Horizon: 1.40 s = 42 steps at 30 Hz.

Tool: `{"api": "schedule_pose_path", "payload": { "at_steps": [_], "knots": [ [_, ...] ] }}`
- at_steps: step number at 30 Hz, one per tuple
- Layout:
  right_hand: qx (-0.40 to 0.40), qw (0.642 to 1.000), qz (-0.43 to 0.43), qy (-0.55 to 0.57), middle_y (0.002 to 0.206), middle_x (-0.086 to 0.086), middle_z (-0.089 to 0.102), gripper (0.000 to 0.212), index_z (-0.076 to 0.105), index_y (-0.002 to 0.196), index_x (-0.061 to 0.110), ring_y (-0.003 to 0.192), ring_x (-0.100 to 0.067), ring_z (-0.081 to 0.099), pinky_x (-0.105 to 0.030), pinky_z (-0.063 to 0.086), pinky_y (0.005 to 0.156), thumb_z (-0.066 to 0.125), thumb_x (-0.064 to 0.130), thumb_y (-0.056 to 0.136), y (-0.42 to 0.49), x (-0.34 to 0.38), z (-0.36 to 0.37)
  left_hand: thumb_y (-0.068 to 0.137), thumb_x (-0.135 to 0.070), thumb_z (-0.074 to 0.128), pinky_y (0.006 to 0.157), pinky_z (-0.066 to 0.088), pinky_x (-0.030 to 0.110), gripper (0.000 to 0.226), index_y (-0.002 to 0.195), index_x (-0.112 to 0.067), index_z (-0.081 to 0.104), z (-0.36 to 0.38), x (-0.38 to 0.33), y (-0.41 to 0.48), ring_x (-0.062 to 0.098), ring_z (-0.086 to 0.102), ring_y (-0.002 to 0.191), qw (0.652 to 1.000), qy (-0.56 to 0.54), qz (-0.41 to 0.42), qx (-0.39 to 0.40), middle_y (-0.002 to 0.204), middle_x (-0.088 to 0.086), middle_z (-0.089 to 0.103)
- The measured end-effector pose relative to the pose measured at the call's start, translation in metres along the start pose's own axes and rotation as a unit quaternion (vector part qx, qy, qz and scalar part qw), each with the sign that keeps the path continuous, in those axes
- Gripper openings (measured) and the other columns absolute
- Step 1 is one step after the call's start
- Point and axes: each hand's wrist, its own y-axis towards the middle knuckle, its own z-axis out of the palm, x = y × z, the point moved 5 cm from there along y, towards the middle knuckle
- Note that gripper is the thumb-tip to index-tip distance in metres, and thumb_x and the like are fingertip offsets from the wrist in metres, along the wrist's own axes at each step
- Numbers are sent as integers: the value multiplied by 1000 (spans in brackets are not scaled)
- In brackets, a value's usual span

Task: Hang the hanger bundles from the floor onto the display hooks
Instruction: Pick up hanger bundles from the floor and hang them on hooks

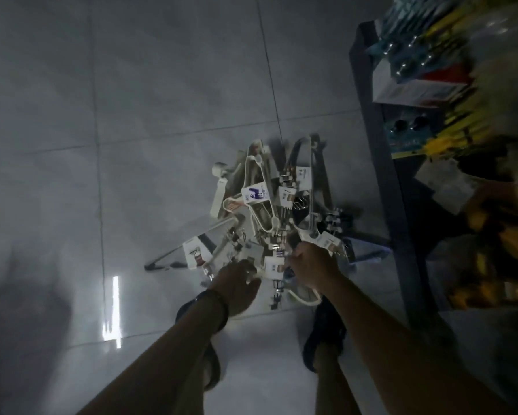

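A tangled pile of hanger bundles (269, 205), white and dark plastic with paper labels and metal clips, lies on the pale tiled floor. Both my hands reach down into the near edge of the pile. My left hand (236, 283), with a dark band at the wrist, has its fingers curled around a white hanger part. My right hand (311, 266) is closed on a labelled bundle just to the right of it. The two hands are almost touching. No display hooks are visible.
A dark blue shelf rack (380, 163) stands at the right, stocked with yellow and blue packaged goods (461, 85). My feet in dark sandals (323, 333) stand just behind the pile. Tiled floor (132, 130) stretches to the left.
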Motion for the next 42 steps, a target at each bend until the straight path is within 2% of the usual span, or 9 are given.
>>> {"api": "schedule_pose_path", "payload": {
  "at_steps": [3,8,14,21,26,32,35,38,42],
  "knots": [
    [-3,998,-42,-40,102,-6,69,26,60,124,12,84,-18,68,-35,60,73,56,31,107,82,-7,19,104,-18,53,103,55,40,33,135,-27,63,17,-2,94,25,60,128,999,-17,-9,-31,143,4,60],
    [-12,958,-164,-236,142,-16,43,55,47,145,29,121,-31,54,-44,56,92,68,20,94,183,7,50,100,-17,56,118,43,51,54,152,-30,48,49,10,200,31,38,148,997,44,-8,-55,160,0,42],
    [19,913,-188,-362,160,-20,30,82,37,155,30,146,-46,31,-60,32,119,61,70,87,240,-6,95,98,-5,59,120,43,50,72,159,-29,32,71,49,232,30,43,147,979,-152,-74,-117,164,8,37],
    [-85,946,-189,-250,134,-9,53,48,70,106,28,122,-28,50,-43,50,97,64,71,87,221,-13,98,102,-17,57,115,45,40,54,154,-23,43,73,76,231,26,47,143,988,-105,-86,-74,157,4,45],
    [-140,967,-210,-35,94,1,50,35,47,75,29,77,-13,51,-20,47,60,67,54,88,187,-15,58,114,-39,36,110,49,46,46,140,-11,61,56,61,228,32,59,131,983,-144,-92,-65,143,15,62],
    [-200,937,-250,141,85,4,59,32,63,85,19,71,-5,59,-19,51,61,57,44,104,133,-2,57,93,-87,30,95,59,51,83,131,-24,69,41,9,222,31,73,117,761,-646,-54,30,128,8,76],
    [-147,951,-271,-4,113,4,61,42,69,116,26,104,6,47,-16,44,91,42,57,108,120,-1,81,100,-63,54,87,61,50,54,134,-24,65,27,-4,221,32,76,110,779,-627,-5,-4,130,8,75],
    [-52,951,-279,119,136,19,48,50,47,149,31,115,11,51,-10,46,89,47,55,106,115,-7,97,97,-24,70,85,65,54,27,123,-18,66,23,22,223,37,78,98,777,-624,-39,-82,121,14,77],
    [-169,955,-234,66,109,4,58,18,64,117,15,93,-12,61,-36,57,78,57,29,108,149,-17,88,99,-23,70,71,67,46,22,121,-20,66,25,75,217,29,81,83,787,-598,-88,-122,108,9,81]
  ]
}}
